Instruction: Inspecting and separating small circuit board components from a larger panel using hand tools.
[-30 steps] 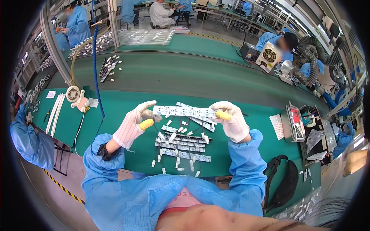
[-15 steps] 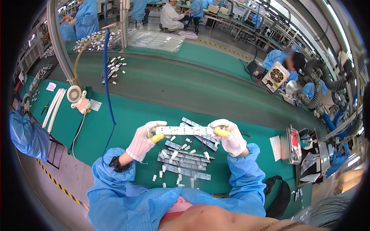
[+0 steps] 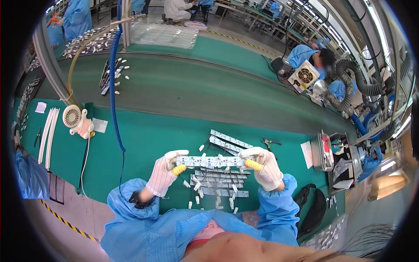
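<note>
Between my two gloved hands is a white LED circuit board strip, held level by its ends. My left hand pinches the left end with thumb and fingers, its thumb wrapped in a yellow cover. At the right end my right hand grips the same way, also with a yellow-covered thumb. Below the strip lies a pile of similar boards with white connectors on short leads. Several more strips lie crosswise just beyond it. Parts of the pile are hidden by the held strip.
Pliers lie beyond my right hand. A metal box of tools stands at the right. At the left are a small white fan, white tubes and a hanging blue coiled cord. A conveyor belt runs behind; co-workers sit beyond.
The whole view has shifted, with the background moving left and upward. Both hands keep hold of the strip, which now sits slightly lower in view. Pliers beyond my right hand have become visible.
</note>
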### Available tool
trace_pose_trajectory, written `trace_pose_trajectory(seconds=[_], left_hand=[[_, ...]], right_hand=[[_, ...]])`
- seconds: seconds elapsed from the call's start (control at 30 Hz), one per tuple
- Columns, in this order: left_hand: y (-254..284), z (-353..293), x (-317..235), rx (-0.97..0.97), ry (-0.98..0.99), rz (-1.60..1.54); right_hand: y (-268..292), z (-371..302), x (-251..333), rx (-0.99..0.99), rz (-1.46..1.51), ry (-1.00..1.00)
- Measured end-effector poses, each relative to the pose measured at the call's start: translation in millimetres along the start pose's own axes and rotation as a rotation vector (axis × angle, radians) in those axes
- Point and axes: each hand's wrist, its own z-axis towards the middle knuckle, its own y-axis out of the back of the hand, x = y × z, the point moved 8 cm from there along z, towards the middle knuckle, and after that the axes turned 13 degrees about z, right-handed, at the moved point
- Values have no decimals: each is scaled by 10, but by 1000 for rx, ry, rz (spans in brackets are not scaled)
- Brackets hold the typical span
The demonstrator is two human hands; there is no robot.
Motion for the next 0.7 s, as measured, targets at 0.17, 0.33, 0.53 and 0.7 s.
trace_pose_trajectory(seconds=[0.17, 0.33, 0.53, 0.7], left_hand=[[-42, 12, -162, 55, 45, -54], [-113, -167, -365, 33, 43, 25], [-204, -360, -395, -13, 42, 185], [-367, -203, -481, 53, 74, -143]], right_hand=[[28, -227, -44, -110, 175, -59], [191, -321, -87, 64, -22, -28], [264, -380, -268, 124, 215, -165], [440, -360, -288, 37, 154, -110]])
